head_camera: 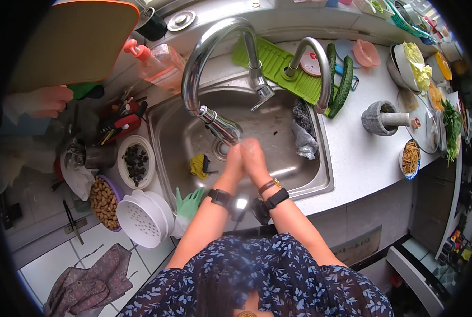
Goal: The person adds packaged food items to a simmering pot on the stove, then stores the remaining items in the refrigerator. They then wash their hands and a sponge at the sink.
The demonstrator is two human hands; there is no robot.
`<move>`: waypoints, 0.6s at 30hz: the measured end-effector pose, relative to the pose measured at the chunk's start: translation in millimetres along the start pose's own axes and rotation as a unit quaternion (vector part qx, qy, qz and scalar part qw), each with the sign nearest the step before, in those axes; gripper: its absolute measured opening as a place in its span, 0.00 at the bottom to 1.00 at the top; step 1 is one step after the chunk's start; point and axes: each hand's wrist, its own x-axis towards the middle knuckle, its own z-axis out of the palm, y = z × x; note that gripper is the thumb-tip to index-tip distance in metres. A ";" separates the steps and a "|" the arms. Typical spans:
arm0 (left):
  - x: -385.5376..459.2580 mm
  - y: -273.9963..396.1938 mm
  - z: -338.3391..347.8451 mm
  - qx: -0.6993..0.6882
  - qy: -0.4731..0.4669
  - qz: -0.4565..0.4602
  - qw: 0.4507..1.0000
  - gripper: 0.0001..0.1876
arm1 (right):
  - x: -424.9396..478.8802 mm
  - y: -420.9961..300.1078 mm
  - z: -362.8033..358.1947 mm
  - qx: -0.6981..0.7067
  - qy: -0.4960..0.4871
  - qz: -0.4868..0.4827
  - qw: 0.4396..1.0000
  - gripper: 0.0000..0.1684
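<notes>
Just below the spout of the large chrome faucet, my left hand and my right hand press against each other. The fingers are blurred and partly hidden, so their exact pose is unclear. No object shows between them. Under my hands lies the stainless steel sink, with its drain partly covered by the faucet head. A yellow and dark cloth or sponge rests in the basin left of my hands. Grey scouring cloths hang at the basin's right side.
A green-and-white rubber glove, white colander, bowl of dark pieces and basin of peanuts stand left. Rightward are cucumbers, a stone mortar and a bowl of brownish strips. A smaller curved faucet rises behind.
</notes>
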 end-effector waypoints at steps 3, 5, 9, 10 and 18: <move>11.9 -14.5 1.0 0.090 0.095 0.069 0.989 0.12 | 3.7 -8.2 -1.1 -0.039 0.010 0.016 0.999 0.19; 7.8 9.7 16.4 -0.008 0.122 -0.006 0.992 0.13 | 7.9 -21.6 -5.9 -0.060 0.010 0.041 0.997 0.18; 23.5 -15.5 -14.0 0.338 0.114 0.007 0.934 0.17 | 23.1 3.0 1.5 -0.071 -0.033 0.058 0.995 0.16; 22.3 -10.7 -15.2 0.405 0.108 0.029 0.907 0.18 | 28.3 8.0 2.0 -0.060 -0.045 0.047 0.996 0.15; -13.1 70.6 -19.5 0.359 0.017 0.038 0.932 0.15 | 38.0 -13.7 -42.6 0.295 -0.103 0.187 0.931 0.13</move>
